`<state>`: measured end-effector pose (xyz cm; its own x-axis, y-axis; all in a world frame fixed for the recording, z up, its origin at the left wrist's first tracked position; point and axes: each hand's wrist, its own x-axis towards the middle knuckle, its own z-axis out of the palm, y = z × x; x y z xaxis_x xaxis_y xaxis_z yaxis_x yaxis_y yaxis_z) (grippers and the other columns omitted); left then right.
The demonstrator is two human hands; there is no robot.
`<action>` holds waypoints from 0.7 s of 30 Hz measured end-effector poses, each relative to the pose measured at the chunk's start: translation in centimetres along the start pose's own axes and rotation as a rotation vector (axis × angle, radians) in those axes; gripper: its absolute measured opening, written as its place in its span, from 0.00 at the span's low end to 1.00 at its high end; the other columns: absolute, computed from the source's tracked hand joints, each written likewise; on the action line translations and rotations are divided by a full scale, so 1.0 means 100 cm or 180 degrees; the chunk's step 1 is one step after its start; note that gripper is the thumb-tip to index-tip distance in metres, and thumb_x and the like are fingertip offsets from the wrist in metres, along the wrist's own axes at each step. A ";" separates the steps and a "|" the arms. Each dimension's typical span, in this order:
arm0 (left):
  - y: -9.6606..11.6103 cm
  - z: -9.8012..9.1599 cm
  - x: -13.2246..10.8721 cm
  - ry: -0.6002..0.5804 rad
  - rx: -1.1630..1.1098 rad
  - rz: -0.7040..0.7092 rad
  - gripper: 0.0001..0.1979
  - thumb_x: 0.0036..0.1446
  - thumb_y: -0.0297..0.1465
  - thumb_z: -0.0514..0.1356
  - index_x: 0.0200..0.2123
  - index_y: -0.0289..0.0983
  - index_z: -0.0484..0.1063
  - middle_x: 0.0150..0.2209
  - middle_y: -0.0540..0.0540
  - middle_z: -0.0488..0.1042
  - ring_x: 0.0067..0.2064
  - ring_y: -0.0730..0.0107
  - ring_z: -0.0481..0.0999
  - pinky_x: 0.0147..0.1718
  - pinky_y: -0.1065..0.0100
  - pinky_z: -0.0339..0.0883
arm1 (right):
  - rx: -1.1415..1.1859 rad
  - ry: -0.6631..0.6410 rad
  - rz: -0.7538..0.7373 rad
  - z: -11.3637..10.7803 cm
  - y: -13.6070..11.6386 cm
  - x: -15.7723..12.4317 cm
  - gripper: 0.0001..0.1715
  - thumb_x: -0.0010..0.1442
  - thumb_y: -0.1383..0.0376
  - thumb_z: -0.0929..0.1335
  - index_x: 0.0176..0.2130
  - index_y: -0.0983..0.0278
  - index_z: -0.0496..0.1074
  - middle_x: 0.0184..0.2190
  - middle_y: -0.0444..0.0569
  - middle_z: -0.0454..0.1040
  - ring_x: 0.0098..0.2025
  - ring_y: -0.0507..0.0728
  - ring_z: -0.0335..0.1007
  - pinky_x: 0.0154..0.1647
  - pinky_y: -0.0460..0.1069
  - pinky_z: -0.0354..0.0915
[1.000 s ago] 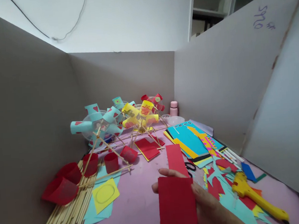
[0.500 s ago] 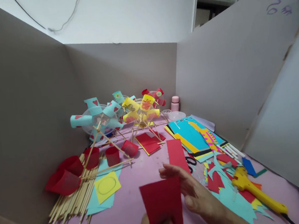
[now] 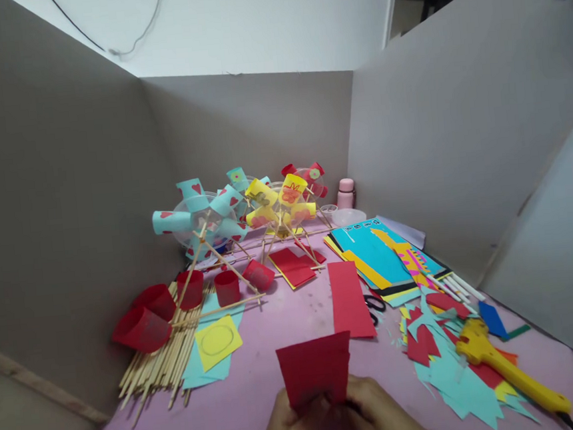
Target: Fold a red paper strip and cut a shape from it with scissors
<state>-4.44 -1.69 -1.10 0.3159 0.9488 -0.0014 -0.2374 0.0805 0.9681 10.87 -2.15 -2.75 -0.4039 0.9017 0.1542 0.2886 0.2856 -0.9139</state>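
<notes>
Both hands sit at the bottom edge of the view, close together over the near side of the desk [image 3: 263, 404]. The left hand [image 3: 285, 426] and the right hand [image 3: 379, 417] each pinch the lower edge of a red paper piece [image 3: 316, 367], which stands up between them with its upper edge free and slightly slanted. The fingers are closed on the sheet; how they meet behind it is hidden.

Judging by what lies about, much work is already done: several paper wheels [image 3: 206, 215] on stick frames stand at the back of the desk, and a row of rolled red paper cups [image 3: 226, 287] lies to the left beside a bundle of wooden sticks [image 3: 159, 366]. The held sheet is still flat, not rolled or joined, and a second red strip [image 3: 350, 300] lies uncut just beyond it.

Open room is small. The pink surface is bare only straight ahead of the hands and a little to the left. To the right lie paper scraps [image 3: 445, 368], a yellow glue gun [image 3: 500, 367] and scissors [image 3: 374, 304] partly under the strip. Grey partition walls [image 3: 56, 215] close in the desk on the left, back and right.
</notes>
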 end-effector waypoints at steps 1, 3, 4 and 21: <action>-0.001 -0.001 0.000 0.0010 0.0014 0.0008 0.12 0.48 0.39 0.64 0.30 0.37 0.78 0.28 0.47 0.77 0.32 0.63 0.72 0.36 0.64 0.65 | -0.0001 0.0013 -0.0024 0.000 -0.001 0.000 0.17 0.56 0.72 0.62 0.40 0.60 0.75 0.36 0.47 0.78 0.39 0.58 0.71 0.41 0.49 0.65; -0.004 -0.004 0.001 0.0027 0.0036 0.0007 0.11 0.48 0.39 0.65 0.29 0.36 0.78 0.27 0.48 0.77 0.32 0.63 0.71 0.35 0.65 0.64 | -0.0014 0.0036 -0.0042 -0.001 -0.001 0.001 0.18 0.55 0.73 0.62 0.40 0.59 0.76 0.36 0.47 0.78 0.39 0.58 0.71 0.41 0.49 0.65; -0.005 -0.005 0.001 0.0037 0.0039 -0.0003 0.12 0.48 0.39 0.64 0.29 0.36 0.78 0.27 0.48 0.76 0.32 0.63 0.71 0.35 0.65 0.64 | -0.0047 0.0033 -0.0042 -0.001 0.001 0.002 0.18 0.55 0.73 0.62 0.39 0.60 0.76 0.36 0.47 0.78 0.39 0.58 0.71 0.41 0.49 0.65; -0.013 -0.010 0.003 -0.0059 0.0097 0.0027 0.12 0.49 0.40 0.64 0.28 0.36 0.77 0.26 0.49 0.75 0.32 0.65 0.68 0.35 0.66 0.62 | -0.0218 -0.0095 -0.0108 -0.002 -0.002 0.005 0.17 0.55 0.70 0.62 0.38 0.60 0.77 0.33 0.48 0.79 0.35 0.59 0.73 0.37 0.48 0.66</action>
<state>-4.97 -1.22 -2.65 0.3311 0.9435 0.0111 -0.2122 0.0630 0.9752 10.77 -1.70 -2.41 -0.4399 0.8813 0.1726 0.3325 0.3383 -0.8803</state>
